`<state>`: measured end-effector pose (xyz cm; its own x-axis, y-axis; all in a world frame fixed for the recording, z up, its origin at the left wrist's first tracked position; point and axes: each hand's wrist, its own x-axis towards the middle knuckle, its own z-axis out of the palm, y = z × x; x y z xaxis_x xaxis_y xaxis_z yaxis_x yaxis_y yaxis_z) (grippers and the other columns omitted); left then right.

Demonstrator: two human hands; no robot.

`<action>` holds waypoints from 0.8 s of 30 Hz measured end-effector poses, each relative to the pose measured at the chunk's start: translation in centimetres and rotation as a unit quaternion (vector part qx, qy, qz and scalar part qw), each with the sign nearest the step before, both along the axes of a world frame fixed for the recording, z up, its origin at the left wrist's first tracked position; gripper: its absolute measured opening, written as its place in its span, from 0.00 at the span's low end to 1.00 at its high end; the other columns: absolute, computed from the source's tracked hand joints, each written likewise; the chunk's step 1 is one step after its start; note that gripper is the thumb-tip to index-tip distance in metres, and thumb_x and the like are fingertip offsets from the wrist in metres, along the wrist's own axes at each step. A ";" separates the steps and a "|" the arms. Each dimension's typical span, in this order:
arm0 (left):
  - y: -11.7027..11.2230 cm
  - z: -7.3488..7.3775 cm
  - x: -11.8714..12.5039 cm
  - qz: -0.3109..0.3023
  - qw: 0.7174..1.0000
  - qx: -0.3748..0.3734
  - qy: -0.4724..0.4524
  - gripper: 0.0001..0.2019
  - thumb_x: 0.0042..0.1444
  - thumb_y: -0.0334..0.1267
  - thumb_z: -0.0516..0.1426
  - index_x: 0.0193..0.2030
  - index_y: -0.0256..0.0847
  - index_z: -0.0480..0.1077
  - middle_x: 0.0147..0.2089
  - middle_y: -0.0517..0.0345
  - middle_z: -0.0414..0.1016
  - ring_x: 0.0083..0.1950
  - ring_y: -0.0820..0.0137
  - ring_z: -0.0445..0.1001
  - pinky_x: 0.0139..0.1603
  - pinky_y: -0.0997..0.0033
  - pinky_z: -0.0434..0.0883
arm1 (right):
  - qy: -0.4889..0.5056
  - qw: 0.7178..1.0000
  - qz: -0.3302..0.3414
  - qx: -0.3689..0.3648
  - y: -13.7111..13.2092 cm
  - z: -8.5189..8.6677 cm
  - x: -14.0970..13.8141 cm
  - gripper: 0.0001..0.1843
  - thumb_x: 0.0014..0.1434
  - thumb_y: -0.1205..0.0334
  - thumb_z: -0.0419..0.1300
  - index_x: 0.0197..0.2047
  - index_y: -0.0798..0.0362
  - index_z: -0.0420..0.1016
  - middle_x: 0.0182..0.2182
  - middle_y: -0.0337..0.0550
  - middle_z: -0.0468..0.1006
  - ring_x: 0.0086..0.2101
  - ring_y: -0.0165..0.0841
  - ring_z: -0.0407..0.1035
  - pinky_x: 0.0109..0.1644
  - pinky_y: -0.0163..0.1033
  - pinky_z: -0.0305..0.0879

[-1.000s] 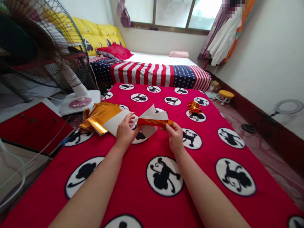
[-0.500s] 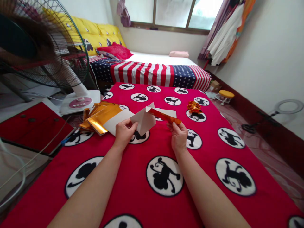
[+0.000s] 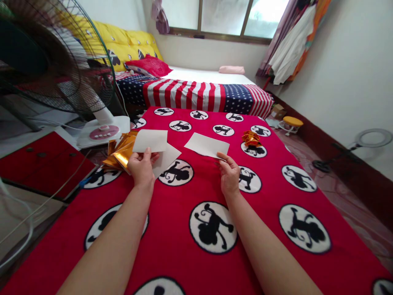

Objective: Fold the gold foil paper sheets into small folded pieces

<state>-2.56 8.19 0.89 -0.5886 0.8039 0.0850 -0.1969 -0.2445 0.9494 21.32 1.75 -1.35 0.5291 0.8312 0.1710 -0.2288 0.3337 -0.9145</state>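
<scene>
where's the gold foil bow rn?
Head view: the gold foil bow sits on the red blanket, just right of the white sheet in the right hand.

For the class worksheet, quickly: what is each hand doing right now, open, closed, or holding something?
Left hand: closed, fingers pinching the left white sheet.
Right hand: closed, fingers pinching the right white sheet by its near edge.

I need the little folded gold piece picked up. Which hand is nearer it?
Right. The right hand sits just below and left of the folded gold piece; the left hand is far off by the foil stack.
</scene>
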 end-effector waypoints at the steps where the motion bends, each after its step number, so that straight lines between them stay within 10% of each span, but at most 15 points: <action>1: 0.0 0.0 0.0 -0.008 1.000 0.007 -0.009 0.13 0.48 0.43 0.61 0.32 0.39 0.63 0.37 0.57 0.76 0.32 0.72 0.78 0.39 0.66 0.79 | -0.004 1.000 0.002 -0.001 0.0 0.0 0.0 0.17 0.47 0.61 0.62 0.42 0.53 0.80 0.40 0.43 0.82 0.39 0.35 0.75 0.49 0.43 0.70; 6: -0.1 0.0 0.6 -0.045 0.994 0.047 -0.085 0.13 0.53 0.46 0.59 0.37 0.40 0.64 0.43 0.52 0.77 0.42 0.69 0.79 0.46 0.64 0.79 | -0.007 1.000 0.008 -0.002 -0.1 -0.1 0.0 0.18 0.46 0.63 0.61 0.43 0.53 0.79 0.39 0.42 0.81 0.38 0.34 0.73 0.48 0.42 0.69; 12: -0.7 0.3 0.7 -0.095 0.987 -0.028 -0.129 0.26 0.57 0.63 0.46 0.26 0.40 0.63 0.28 0.49 0.76 0.37 0.65 0.80 0.41 0.62 0.79 | -0.018 1.000 0.007 -0.010 0.1 -0.4 0.2 0.19 0.46 0.62 0.61 0.44 0.53 0.78 0.38 0.42 0.80 0.37 0.33 0.73 0.45 0.40 0.70; 18: -2.5 1.0 2.0 -0.125 0.991 -0.050 -0.023 0.33 0.52 0.72 0.35 0.19 0.43 0.50 0.25 0.52 0.73 0.28 0.69 0.75 0.30 0.70 0.75 | 0.000 1.000 0.013 -0.016 0.0 -0.1 0.1 0.18 0.46 0.62 0.62 0.43 0.54 0.78 0.37 0.41 0.80 0.32 0.31 0.72 0.39 0.37 0.69; 24: -2.9 2.7 1.7 -0.072 0.956 0.091 0.269 0.20 0.57 0.56 0.52 0.30 0.39 0.69 0.31 0.54 0.75 0.33 0.68 0.76 0.39 0.67 0.75 | 0.019 1.000 0.010 -0.006 -0.1 0.1 0.0 0.18 0.45 0.63 0.63 0.42 0.53 0.79 0.37 0.40 0.80 0.35 0.31 0.71 0.40 0.36 0.67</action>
<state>-0.91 5.33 3.56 -0.3042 0.8162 0.4911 0.2641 -0.4231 0.8667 21.32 1.61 -1.29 0.5175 0.8440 0.1409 -0.2711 0.3180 -0.9085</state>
